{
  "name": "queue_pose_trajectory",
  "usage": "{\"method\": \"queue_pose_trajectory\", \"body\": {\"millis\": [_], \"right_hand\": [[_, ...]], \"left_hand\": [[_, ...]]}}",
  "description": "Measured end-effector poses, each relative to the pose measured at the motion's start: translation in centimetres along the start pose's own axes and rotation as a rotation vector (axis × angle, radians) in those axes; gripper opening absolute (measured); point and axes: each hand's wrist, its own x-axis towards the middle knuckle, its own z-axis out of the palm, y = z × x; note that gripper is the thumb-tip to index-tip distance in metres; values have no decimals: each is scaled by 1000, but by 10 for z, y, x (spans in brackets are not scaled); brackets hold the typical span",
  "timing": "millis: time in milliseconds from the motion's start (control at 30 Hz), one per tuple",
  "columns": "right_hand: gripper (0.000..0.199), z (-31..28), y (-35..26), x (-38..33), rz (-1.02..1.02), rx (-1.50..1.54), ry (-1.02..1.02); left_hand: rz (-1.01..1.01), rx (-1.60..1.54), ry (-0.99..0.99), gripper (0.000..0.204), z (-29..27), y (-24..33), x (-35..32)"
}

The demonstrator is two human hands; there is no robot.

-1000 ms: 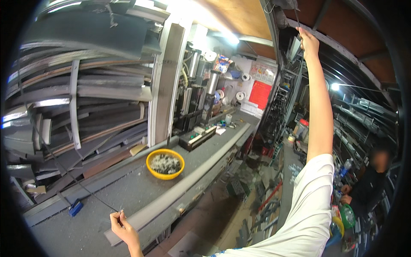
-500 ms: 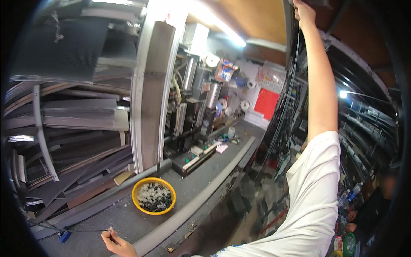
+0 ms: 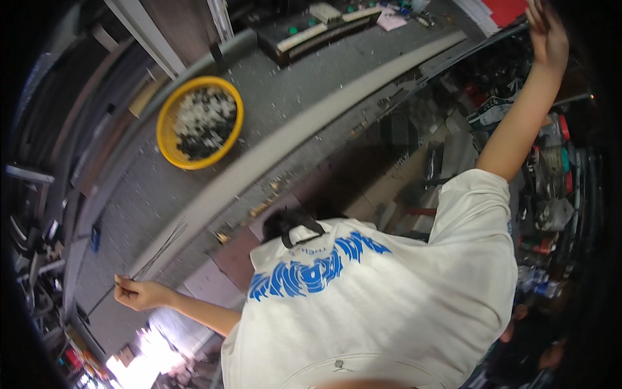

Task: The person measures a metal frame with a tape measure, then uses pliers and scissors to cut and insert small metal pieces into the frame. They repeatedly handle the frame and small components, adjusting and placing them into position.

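Thin metal rods (image 3: pixel 159 249) pinched in left hand (image 3: pixel 137 293) fingers at the table (image 3: pixel 272 110) front edge; right hand (image 3: pixel 547 32) raised, fingers loosely spread. Best kept bunched and level.

bowl (image 3: pixel 199 122) on workbench (image 3: pixel 162 188), behind left hand (image 3: pixel 138 293) holding wires (image 3: pixel 162 245).

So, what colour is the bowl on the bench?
Yellow; the bowl holds small grey and white pieces. Head view.

I see a yellow bowl (image 3: pixel 166 139) filled with black and white bits on the grey speckled workbench (image 3: pixel 285 97). The shirt (image 3: pixel 382 305) is white with blue print. A red panel (image 3: pixel 512 8) sits beyond.
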Motion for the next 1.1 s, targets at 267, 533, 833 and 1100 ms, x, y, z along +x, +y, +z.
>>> {"method": "queue_pose_trajectory", "body": {"millis": [267,533,833,1100], "right_hand": [[16,-197,130,-89,458,196,-122],[12,-246,156,-131,578,-100,95],[19,-189,239,-177,703,609,-617],[15,-191,303,-234,876,431,-554]], "left_hand": [[-147,355,23,14,-58,-53,-130],[-326,549,-86,7,-91,-48,-289],[-635,612,-888,36,-162,-30,-389],[-811,819,-742,52,-190,-102,-365]]}}
